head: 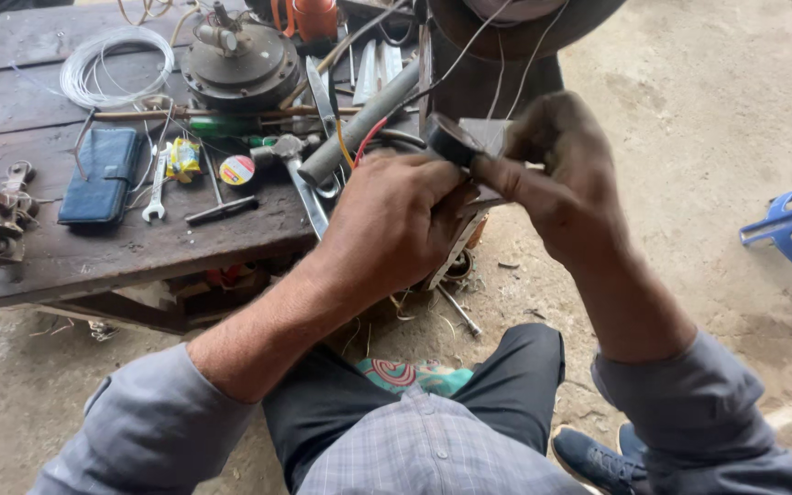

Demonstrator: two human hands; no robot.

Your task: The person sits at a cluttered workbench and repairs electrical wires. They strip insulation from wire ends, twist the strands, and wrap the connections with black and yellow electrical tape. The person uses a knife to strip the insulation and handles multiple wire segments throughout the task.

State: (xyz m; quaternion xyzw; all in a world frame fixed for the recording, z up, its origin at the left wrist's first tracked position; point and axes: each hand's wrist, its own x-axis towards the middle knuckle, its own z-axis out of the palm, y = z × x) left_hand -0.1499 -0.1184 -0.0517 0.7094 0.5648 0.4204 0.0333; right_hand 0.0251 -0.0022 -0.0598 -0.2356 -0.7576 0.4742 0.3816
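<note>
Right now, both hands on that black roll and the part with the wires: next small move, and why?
Probably pull the black roll a little further round the part. The right hand pinches the roll and the left hand grips the part below it, wires trailing to the bench.

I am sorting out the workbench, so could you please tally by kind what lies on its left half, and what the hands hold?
Rolls of tape: 2, a black roll held between the left hand and right hand, and a small roll on the bench
Wire coils: 1
Blue wallets: 1
Spanners: 1
Total: 5
</note>
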